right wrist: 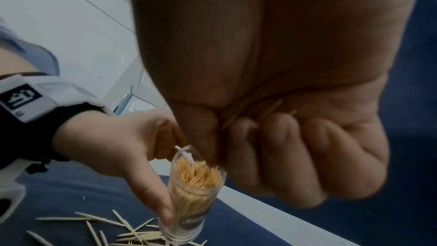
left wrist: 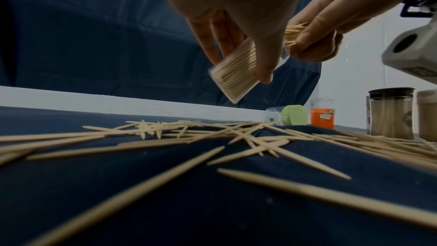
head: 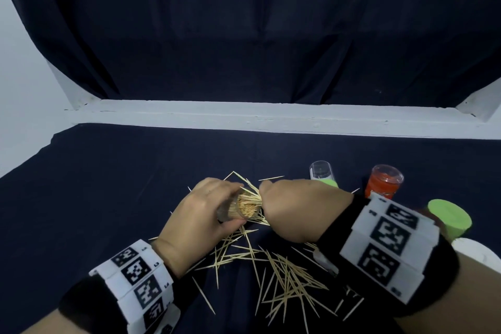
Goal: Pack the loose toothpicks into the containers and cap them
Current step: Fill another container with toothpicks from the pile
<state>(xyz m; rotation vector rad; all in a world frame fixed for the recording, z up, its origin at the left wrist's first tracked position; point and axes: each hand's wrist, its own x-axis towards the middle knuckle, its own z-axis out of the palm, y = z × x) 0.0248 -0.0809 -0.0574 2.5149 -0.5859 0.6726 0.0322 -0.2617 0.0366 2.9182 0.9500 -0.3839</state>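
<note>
A dark blue cloth (head: 113, 198) is spread over the work surface, and nearest the viewer it is being covered by a scatter of loose toothpicks (head: 282, 276), crossed over one another between the two banded wrists. Just beyond that scatter, a clear container (head: 238, 207) is being held tilted above the cloth by the left hand (head: 200, 214), whose fingers and thumb are curled round its wall; it is already packed with toothpicks, and its open mouth is being turned toward the right hand (head: 295, 211). That hand is clenched on a small bundle of toothpicks (left wrist: 293, 32), which is being fed in at the container's rim. To the right, near the cloth's side, a green cap (head: 450, 218) is lying beside the right wristband, and a white object is partly hidden under the forearm. Farther back, a clear container with a green cap (head: 324, 175) is lying on its side, and an orange-based one (head: 385, 183) is standing just beside it. Open cloth is being left free on the left and toward the far edge, where the surface is bounded by a white ledge (head: 244, 114). Behind the ledge, a dark curtain (head: 244, 22) is hanging, with white wall showing at the left.
</note>
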